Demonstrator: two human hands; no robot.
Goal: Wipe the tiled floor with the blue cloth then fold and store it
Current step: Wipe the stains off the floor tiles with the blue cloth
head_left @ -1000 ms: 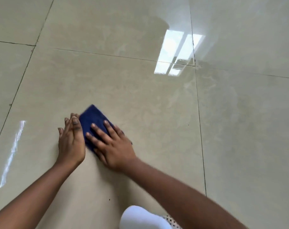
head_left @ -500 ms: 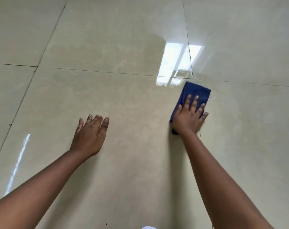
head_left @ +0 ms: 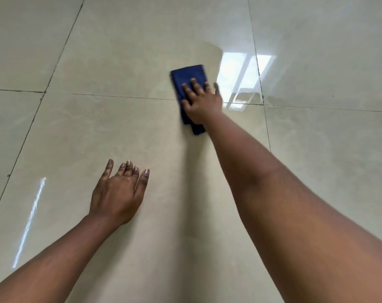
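The right hand (head_left: pixel 202 103) lies flat, fingers spread, pressing down on the cloth (head_left: pixel 189 78); it pins the cloth with the palm and grips nothing. The left hand (head_left: pixel 118 195) is open too, palm on the floor (head_left: pixel 98 127) well nearer the person than the cloth, and seems to be propping the body. The cloth sits bunched into a narrow pad across a grout line (head_left: pixel 120 96), just beside the window glare (head_left: pixel 242 84) on the glossy tiles. I'd judge this is the wiping step, with the arm at full stretch. The next move calls for steady downward pressure as the pad sweeps across or back toward the left hand, keeping it flat. Folding and storing are not yet begun.
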